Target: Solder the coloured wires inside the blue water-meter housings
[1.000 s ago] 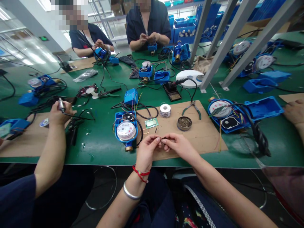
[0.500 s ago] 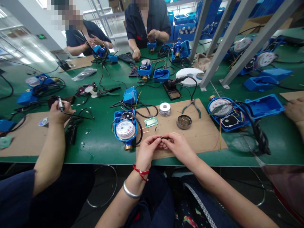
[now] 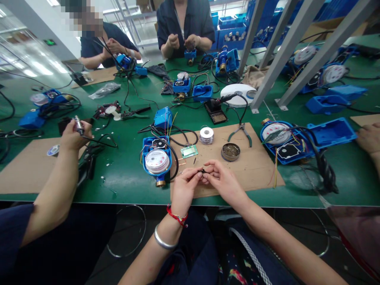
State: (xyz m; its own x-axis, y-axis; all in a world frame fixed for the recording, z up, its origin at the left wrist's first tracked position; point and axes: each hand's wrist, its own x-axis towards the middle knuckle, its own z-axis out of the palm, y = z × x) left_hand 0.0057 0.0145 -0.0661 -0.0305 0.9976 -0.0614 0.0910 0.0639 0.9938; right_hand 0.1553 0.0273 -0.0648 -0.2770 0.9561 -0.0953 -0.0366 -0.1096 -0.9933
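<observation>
Over the front of the cardboard sheet (image 3: pixel 255 166), my left hand (image 3: pixel 186 183) and my right hand (image 3: pixel 222 178) meet, both closed in a pinch. Between their fingertips is a small black part (image 3: pixel 203 171), too small to name. Just beyond my hands lie a green circuit board with a display (image 3: pixel 189 151) and a thin dark sliver (image 3: pixel 194 161). Left of them stands a blue water meter (image 3: pixel 156 160) with its housing uncovered and wires showing. A round tin (image 3: pixel 230 151) sits to the right, behind my right hand.
Solder spool (image 3: pixel 206 135), pliers (image 3: pixel 241 134) and a soldering iron in its stand (image 3: pixel 216 113) are farther back. Another opened meter (image 3: pixel 277 136) with cables lies right. A co-worker's hand (image 3: pixel 75 132) holds a tool at left. Grey posts (image 3: pixel 276 55) rise at back right.
My right fingers have lifted and loosened slightly, so more of the black part shows. Across the table, a co-worker's hand has risen from the tabletop. The left neighbour's hand has shifted a little.
</observation>
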